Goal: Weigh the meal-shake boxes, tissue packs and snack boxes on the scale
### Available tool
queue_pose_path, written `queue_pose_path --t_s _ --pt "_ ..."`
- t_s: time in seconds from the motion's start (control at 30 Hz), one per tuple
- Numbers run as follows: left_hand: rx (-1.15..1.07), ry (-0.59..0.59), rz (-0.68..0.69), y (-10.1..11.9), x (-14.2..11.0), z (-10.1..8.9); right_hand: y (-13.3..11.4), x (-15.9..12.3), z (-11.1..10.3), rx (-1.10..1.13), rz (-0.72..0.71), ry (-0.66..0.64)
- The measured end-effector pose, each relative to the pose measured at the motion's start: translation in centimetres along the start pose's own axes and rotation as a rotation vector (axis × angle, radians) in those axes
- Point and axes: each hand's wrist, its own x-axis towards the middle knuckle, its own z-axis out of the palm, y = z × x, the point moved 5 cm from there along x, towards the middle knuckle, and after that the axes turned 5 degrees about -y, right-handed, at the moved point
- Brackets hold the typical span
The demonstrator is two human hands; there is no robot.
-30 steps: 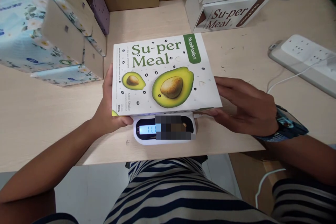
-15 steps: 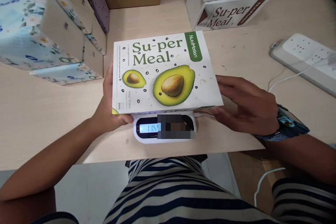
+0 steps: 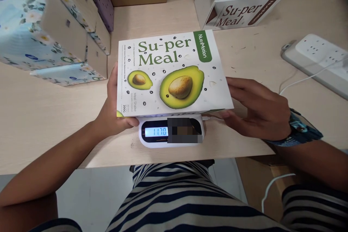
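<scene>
A white Su-per Meal box (image 3: 171,72) printed with avocados lies flat on a small white digital scale (image 3: 171,132) near the table's front edge. The scale's lit display reads 117.0. My left hand (image 3: 112,110) grips the box's left side, thumb curled under its front corner. My right hand (image 3: 258,107), a watch on its wrist, rests against the box's right side with fingers stretched along the edge and thumb under the front corner.
Floral tissue boxes (image 3: 40,32) are stacked at the left. Two more Su-per Meal boxes (image 3: 239,3) stand stacked at the back right. A white power strip (image 3: 318,58) with a cable lies at the right. Brown cartons stand along the back.
The scale display has gone from a faint, changing readout to a steady 117.0. Both hands and the box have barely moved.
</scene>
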Motion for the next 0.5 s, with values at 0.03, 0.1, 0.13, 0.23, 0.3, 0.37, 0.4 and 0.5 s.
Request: queue_pose_path --t_s 0.03,0.1,0.13,0.23,0.3,0.37,0.4,0.5 --pt "-0.02 -0.007 -0.002 -0.1 -0.07 0.05 -0.04 -0.01 -0.05 0.002 0.003 -0.002" --pt "-0.056 -0.018 0.015 -0.26 -0.24 0.13 -0.09 -0.07 -0.17 0.007 0.01 0.0" --pt "-0.067 -0.02 0.028 -0.33 -0.33 0.14 -0.07 -0.1 -0.18 0.011 0.018 -0.003" --pt "-0.082 -0.016 0.05 -0.49 -0.51 0.08 0.09 -0.12 -0.04 0.023 0.025 -0.013" --pt "-0.104 -0.032 0.045 -0.58 -0.5 0.12 0.15 -0.08 0.07 0.029 0.0 0.002" --pt "-0.116 -0.046 0.042 -0.62 -0.44 0.16 0.2 -0.03 0.14 0.02 -0.024 0.024" --pt "-0.117 -0.048 0.043 -0.64 -0.4 0.15 0.24 -0.01 0.19 0.012 -0.026 0.026" --pt "-0.097 -0.032 0.064 -0.73 -0.37 0.04 0.22 0.02 0.21 0.002 -0.028 0.026"
